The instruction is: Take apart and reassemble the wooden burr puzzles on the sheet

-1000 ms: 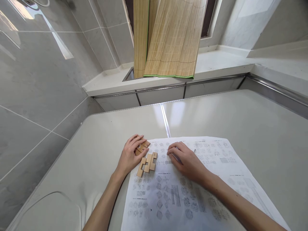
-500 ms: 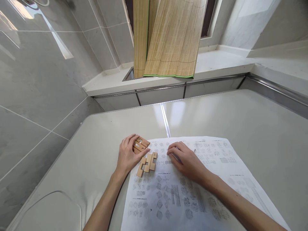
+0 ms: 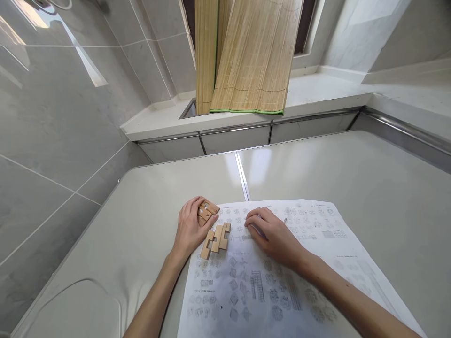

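Observation:
My left hand [image 3: 190,225] is curled around a few notched wooden puzzle pieces [image 3: 207,212] at the paper's upper left edge, thumb on the near side and fingers on the far side. One of them bears the number 2. Just below the thumb, more light wooden puzzle pieces [image 3: 216,238] lie side by side in a stepped row, one marked 3. My right hand [image 3: 269,230] rests on the printed sheet [image 3: 243,277] with its fingers bent together. A small grey stub [image 3: 285,219] shows beside its knuckles; what the fingers hold is hidden.
The sheet with small line diagrams covers the near middle of the pale table [image 3: 169,183]. A metal seam [image 3: 242,176] runs across the tabletop. Behind stand a white counter [image 3: 310,94] and a hanging bamboo mat [image 3: 253,61]. A cable shape [image 3: 88,280] shows at the lower left.
My left hand has shifted slightly to the right, closing in around the pieces and covering more of them. My right hand and the stepped row have stayed nearly still.

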`<state>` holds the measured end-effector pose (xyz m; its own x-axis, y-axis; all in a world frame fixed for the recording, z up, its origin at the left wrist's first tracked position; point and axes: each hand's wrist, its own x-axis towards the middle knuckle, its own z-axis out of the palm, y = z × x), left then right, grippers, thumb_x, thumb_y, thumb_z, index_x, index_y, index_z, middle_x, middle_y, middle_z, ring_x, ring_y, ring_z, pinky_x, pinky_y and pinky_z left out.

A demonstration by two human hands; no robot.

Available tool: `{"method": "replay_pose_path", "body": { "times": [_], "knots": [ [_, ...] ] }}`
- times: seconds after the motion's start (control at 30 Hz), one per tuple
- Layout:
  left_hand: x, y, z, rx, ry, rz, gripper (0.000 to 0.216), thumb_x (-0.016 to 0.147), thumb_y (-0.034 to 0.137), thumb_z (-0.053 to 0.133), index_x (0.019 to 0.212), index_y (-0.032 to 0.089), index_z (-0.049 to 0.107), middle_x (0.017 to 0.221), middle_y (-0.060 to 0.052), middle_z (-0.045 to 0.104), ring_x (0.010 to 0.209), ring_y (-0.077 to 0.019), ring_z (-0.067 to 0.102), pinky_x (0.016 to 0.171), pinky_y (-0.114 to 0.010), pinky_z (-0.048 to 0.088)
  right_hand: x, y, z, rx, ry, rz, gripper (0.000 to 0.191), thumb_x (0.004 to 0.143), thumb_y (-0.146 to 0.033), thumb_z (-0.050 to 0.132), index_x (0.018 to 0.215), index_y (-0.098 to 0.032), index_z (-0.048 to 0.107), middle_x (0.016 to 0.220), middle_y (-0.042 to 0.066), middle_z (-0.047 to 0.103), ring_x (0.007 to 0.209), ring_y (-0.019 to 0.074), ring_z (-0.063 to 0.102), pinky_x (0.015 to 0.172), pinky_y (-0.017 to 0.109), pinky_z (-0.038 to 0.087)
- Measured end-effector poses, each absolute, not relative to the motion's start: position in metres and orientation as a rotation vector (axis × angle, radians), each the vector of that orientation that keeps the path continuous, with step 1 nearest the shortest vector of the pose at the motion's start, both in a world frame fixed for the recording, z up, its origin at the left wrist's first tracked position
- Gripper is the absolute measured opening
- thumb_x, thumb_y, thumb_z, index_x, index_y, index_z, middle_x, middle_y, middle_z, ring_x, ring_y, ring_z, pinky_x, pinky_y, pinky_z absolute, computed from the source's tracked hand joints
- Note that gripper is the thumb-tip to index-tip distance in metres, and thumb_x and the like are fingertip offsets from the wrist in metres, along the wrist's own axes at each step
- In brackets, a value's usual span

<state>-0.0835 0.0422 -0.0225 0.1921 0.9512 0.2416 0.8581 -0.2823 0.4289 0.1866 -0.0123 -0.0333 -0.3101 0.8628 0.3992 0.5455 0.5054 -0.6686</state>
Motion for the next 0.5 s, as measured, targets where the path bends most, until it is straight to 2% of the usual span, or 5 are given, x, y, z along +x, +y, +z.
{"method": "replay_pose_path", "body": {
  "times": [0.17, 0.5],
  "knots": [
    [-0.0851, 0.0454, -0.0262, 2.32, 1.815, 0.694, 0.061, 0.089, 0.061, 0.069, 0.138, 0.028, 0.053, 0.148, -0.011, 0.057, 0.14, -0.0371, 0.047, 0.118, -0.059, 0.034, 0.1862, -0.0119, -0.0334, -1.156, -2.0, 0.546, 0.021, 0.098, -0.007, 0.051, 0.099, -0.024, 0.063, 0.107, 0.009, 0.069, 0.102, 0.0264, 0.065, 0.083, 0.044, 0.06],
    [-0.0831, 0.0419, -0.0215, 2.281, 1.806, 0.701, 0.055, 0.093, 0.056, 0.066, 0.138, 0.028, 0.052, 0.142, -0.009, 0.062, 0.134, -0.0346, 0.052, 0.111, -0.053, 0.043, 0.1862, -0.0124, -0.0325, -1.148, -1.988, 0.549, 0.02, 0.099, -0.007, 0.05, 0.098, -0.024, 0.062, 0.106, 0.009, 0.068, 0.102, 0.0266, 0.064, 0.083, 0.045, 0.06]
  ]
}}
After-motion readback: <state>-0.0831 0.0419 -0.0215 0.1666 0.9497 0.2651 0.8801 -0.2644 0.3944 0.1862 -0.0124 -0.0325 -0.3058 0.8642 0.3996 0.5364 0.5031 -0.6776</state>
